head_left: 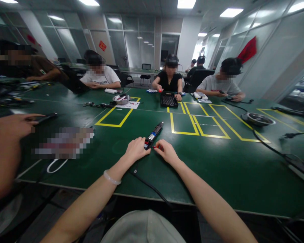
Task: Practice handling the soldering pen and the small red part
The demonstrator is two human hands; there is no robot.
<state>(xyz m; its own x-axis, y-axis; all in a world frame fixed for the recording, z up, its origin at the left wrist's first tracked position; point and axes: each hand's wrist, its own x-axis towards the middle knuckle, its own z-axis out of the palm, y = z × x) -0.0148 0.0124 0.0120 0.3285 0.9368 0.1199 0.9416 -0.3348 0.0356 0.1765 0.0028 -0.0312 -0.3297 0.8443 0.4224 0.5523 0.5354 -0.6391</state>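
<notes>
- Left hand [136, 150]: rests on the green table [218, 168] near its near edge, about midway along. Fingers curled, tips closed around the near end of a dark cylindrical tool [153, 134]. A pale bangle [111, 178] sits on that wrist.
- Right hand [167, 152]: just beside the left, fingertips pinching a small red part [158, 146] that touches or nearly touches the tool's near end; the exact contact is too small to tell.
- Tool: lies flat on the table and angles away from the hands toward the far right. Blue and red bands show near the held end, a darker barrel beyond. It looks like an electric screwdriver, though that is a judgement.
- Step in hand, as judged: fitting or adjusting the small red part at the tool's end, the left hand steadying and the right doing the fine work.
- Next move calls for: a steady hold by the left hand so the barrel does not roll, and careful alignment of the red part by the right.
- A black cable [152, 187] runs from near the left wrist back over the near edge.
- Beyond the tool: yellow tape rectangles [200, 125] marked on the table, toward its middle.
- Farther out: a black tray [169, 100] at the far edge before a seated person, a metal bowl [259, 118] toward the right edge, another bowl [121, 99] far left of centre.
- Left edge: another person's hand [14, 125] and forearm lie there, well apart from the wearer's hands.
</notes>
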